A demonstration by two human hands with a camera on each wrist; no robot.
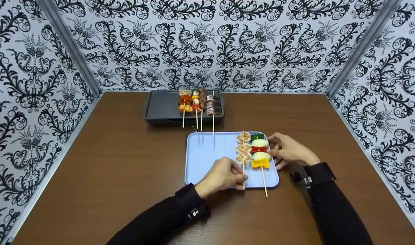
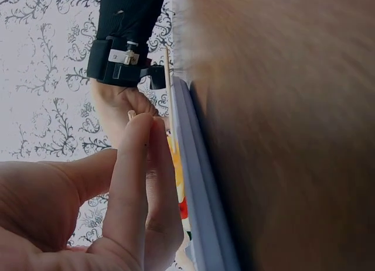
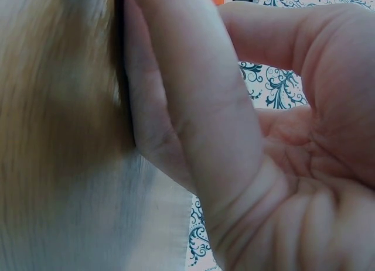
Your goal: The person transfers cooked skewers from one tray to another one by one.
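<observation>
My left hand pinches the stick end of a skewer of round lotus root slices between thumb and fingers, over the near side of a light blue tray. The stick's tip shows above the fingertips in the left wrist view. Beside it on the tray lies a vegetable skewer with green, white, red and yellow pieces, its stick reaching past the near rim. My right hand holds the tray's right edge with bent fingers, close beside that skewer. In the right wrist view, its fingers hide the grip.
Behind the tray stands a dark grey grill plate. Several skewers, including meatballs and silvery fish pieces, lie on its right half, sticks pointing forward. The brown table is bounded by patterned walls.
</observation>
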